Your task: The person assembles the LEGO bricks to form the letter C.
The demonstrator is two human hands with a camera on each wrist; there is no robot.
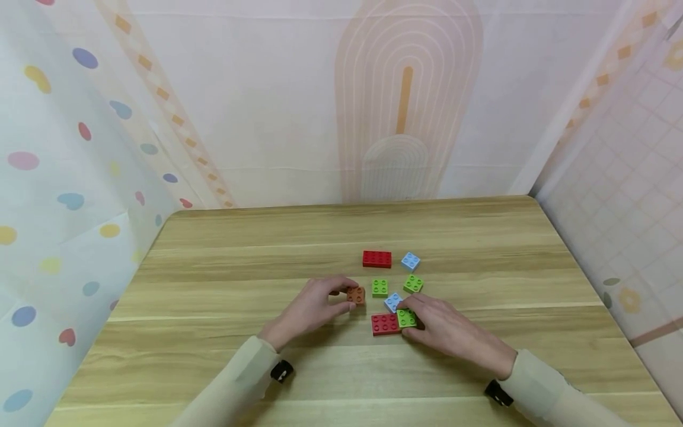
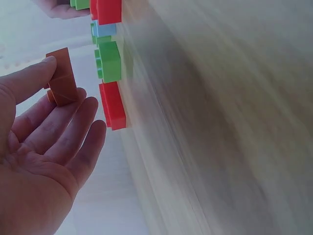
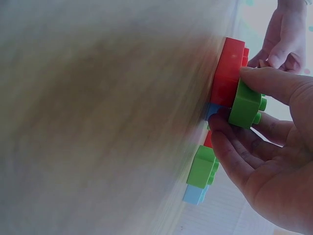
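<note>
My left hand pinches a brown square building brick between thumb and fingers, raised off the table in the left wrist view. With my right hand I grip a green square brick by its sides. That green brick sits at the right end of a long red brick, over its studs; whether it is pressed fully down I cannot tell. Just behind them lies a light blue brick, partly covered by my right fingers. Another green brick lies between my hands, a little farther back.
Farther back on the wooden table are a second long red brick and another light blue brick. One more green brick lies behind my right hand. Patterned curtains enclose the table's back and sides.
</note>
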